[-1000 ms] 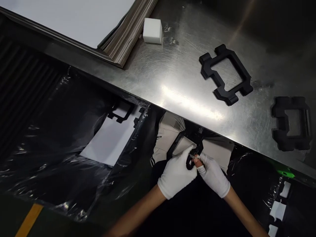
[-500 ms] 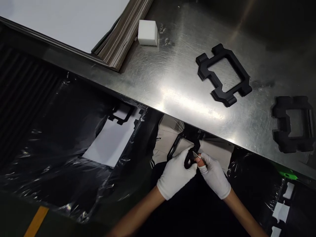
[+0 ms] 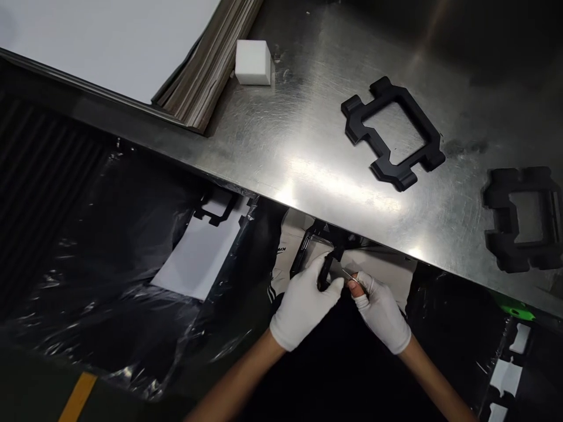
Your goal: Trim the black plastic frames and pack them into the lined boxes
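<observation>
My gloved left hand grips one side of a black frame just below the table edge, in front of my body. My right hand wears a white glove with the thumb tip bare. It pinches a thin pointed metal tool, whose tip points toward the frame with a small gap between them. The tool's exact kind is too small to make out. On the metal table lie a similar black frame and another black frame at the right.
A white block stands beside a thick stack of sheets at the upper left. Below the edge, black plastic sheeting holds a white sheet with black frames. A green object and white pieces are at the lower right.
My left hand and its frame have moved slightly left, away from the metal tool. My right hand stays almost in place. The view has shifted a little.
</observation>
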